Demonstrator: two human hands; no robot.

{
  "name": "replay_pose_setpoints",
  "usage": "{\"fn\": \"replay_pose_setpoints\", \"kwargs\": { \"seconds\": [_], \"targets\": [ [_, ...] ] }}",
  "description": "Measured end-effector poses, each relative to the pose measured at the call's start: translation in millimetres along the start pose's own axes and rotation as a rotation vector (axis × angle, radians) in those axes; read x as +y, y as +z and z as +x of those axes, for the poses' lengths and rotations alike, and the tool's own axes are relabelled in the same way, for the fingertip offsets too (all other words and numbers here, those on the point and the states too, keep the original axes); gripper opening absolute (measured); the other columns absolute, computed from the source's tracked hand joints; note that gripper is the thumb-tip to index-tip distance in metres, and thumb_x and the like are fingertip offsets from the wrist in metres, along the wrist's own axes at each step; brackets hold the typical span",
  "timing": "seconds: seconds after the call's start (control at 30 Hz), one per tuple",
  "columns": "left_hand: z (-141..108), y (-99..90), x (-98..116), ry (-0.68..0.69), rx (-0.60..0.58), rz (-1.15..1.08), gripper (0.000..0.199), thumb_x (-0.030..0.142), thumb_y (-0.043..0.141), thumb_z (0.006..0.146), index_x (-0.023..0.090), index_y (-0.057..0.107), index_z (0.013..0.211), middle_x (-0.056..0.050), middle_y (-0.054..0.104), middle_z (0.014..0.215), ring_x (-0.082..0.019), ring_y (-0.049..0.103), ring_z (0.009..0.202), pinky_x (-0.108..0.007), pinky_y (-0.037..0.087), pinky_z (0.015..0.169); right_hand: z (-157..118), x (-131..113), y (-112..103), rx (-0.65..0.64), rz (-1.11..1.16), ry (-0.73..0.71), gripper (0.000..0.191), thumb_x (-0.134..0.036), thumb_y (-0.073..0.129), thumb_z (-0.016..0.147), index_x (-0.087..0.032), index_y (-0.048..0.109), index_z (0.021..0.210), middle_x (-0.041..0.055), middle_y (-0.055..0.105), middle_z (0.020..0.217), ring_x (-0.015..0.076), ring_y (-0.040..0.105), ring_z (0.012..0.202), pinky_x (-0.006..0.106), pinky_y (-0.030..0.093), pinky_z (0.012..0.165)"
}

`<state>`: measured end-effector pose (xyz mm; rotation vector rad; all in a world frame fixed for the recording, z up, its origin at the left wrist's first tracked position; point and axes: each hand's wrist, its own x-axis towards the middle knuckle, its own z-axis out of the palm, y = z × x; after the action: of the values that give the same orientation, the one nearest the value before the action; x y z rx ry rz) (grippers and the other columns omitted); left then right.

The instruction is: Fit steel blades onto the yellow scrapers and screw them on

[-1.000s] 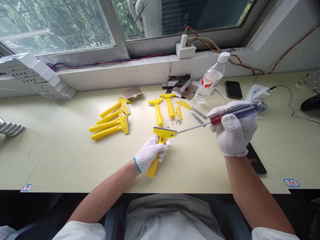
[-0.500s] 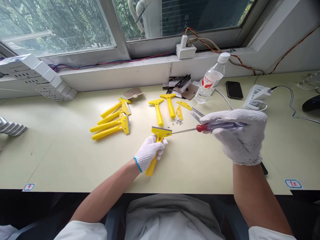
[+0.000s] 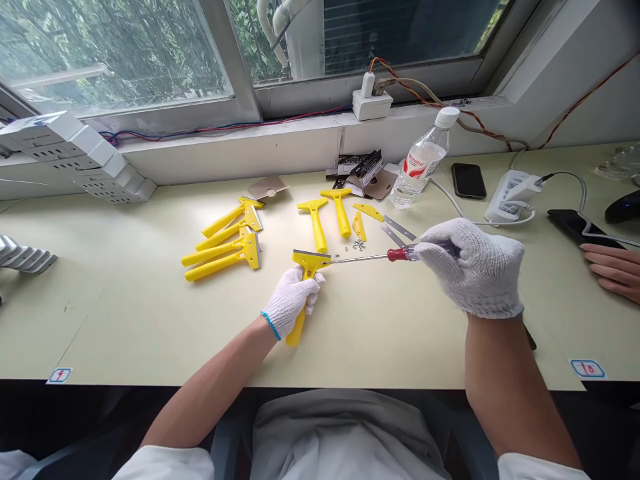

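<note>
The fingers of our left hand [image 3: 293, 297], gloved in white ribbed knit with a blue cuff edge, wrap around a scraper [image 3: 311, 262] by its smooth yellow plastic handle. Its flared head tilts away from us over the middle of the pale, flat bench [image 3: 380, 333], edged by a straight dark strip. Our right hand [image 3: 473, 267], in matching fuzzy white knit, has its fingers curled around a screwdriver [image 3: 400, 254] with a translucent purplish grip and a glossy red collar; the slim metal shaft reaches across to the right end of the scraper's head. Beyond lie two thin grey metal blades [image 3: 399, 228], curved yellow plates [image 3: 369, 212], a small heap of shiny screws [image 3: 359, 245] and two T-shaped yellow holders [image 3: 315, 227]. To the left, four more yellow scrapers [image 3: 220, 267] lie side by side.
</note>
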<state>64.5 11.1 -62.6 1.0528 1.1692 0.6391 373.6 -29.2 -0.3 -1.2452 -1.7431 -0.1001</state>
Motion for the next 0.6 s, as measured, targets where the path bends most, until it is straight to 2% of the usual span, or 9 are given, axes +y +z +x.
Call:
{"fn": "replay_pose_setpoints", "kwargs": {
  "seconds": [0.07,0.17,0.3,0.4,0.47,0.53,0.6],
  "targets": [
    [0.0,0.1,-0.2,-0.002,0.001,0.004,0.026,0.021,0.066,0.072,0.02,0.062,0.098,0.005,0.051,0.067,-0.01,0.043,0.051,-0.023,0.04,0.043,2.7,-1.5,-1.9,-0.059,0.118,-0.01,0.011,-0.035,0.084,0.092,-0.028,0.076,0.095,0.0031,0.076,0.09,0.0184,0.065,0.07,0.034,0.05,0.061],
    [-0.7,0.5,0.4,0.001,0.001,0.012,0.026,0.021,0.066,0.072,0.02,0.061,0.099,0.005,0.052,0.068,-0.01,0.043,0.051,-0.024,0.04,0.043,8.4,-4.9,-6.9,-0.143,0.301,-0.016,0.017,-0.025,0.084,0.089,-0.03,0.074,0.101,0.0064,0.074,0.104,0.026,0.071,0.092,0.04,0.059,0.073],
    [-2.7,2.3,2.0,0.003,0.015,0.02,0.027,0.02,0.066,0.074,0.02,0.061,0.1,0.004,0.056,0.074,-0.009,0.043,0.05,-0.024,0.041,0.044,9.3,-6.0,-9.5,-0.198,0.23,-0.038,0.012,-0.027,0.08,0.095,-0.032,0.077,0.106,0.0051,0.075,0.097,0.0254,0.07,0.083,0.042,0.058,0.075],
    [-3.5,3.5,2.9,0.012,0.022,0.043,0.024,0.021,0.066,0.076,0.019,0.062,0.1,0.004,0.055,0.071,-0.009,0.043,0.049,-0.024,0.041,0.045,4.9,-5.9,-4.8,-0.143,0.074,-0.012,0.005,-0.034,0.079,0.098,-0.03,0.077,0.099,0.0022,0.075,0.087,0.0207,0.067,0.07,0.038,0.053,0.067],
    [-3.1,3.2,3.1,0.012,0.03,0.052,0.023,0.022,0.067,0.077,0.02,0.062,0.099,0.004,0.053,0.068,-0.01,0.043,0.049,-0.024,0.041,0.045,3.2,-6.0,-1.3,-0.096,0.024,0.034,0.011,-0.037,0.08,0.097,-0.028,0.076,0.093,0.001,0.073,0.081,0.0182,0.064,0.064,0.035,0.051,0.063],
    [-2.1,2.2,3.0,0.003,0.047,0.048,0.023,0.023,0.068,0.077,0.02,0.062,0.099,0.005,0.051,0.066,-0.01,0.044,0.05,-0.023,0.041,0.044,4.1,-5.5,-0.3,-0.117,0.102,0.075,0.015,-0.038,0.085,0.092,-0.027,0.076,0.094,0.0024,0.074,0.086,0.0197,0.067,0.069,0.035,0.054,0.065],
    [-0.9,1.0,2.7,-0.006,0.057,0.044,0.023,0.023,0.069,0.076,0.02,0.061,0.098,0.005,0.05,0.066,-0.01,0.044,0.051,-0.023,0.041,0.044,6.7,-3.7,-2.5,-0.189,0.231,0.062,0.017,-0.034,0.086,0.089,-0.027,0.074,0.099,0.0049,0.073,0.098,0.0235,0.07,0.083,0.038,0.059,0.072]
  ]
}}
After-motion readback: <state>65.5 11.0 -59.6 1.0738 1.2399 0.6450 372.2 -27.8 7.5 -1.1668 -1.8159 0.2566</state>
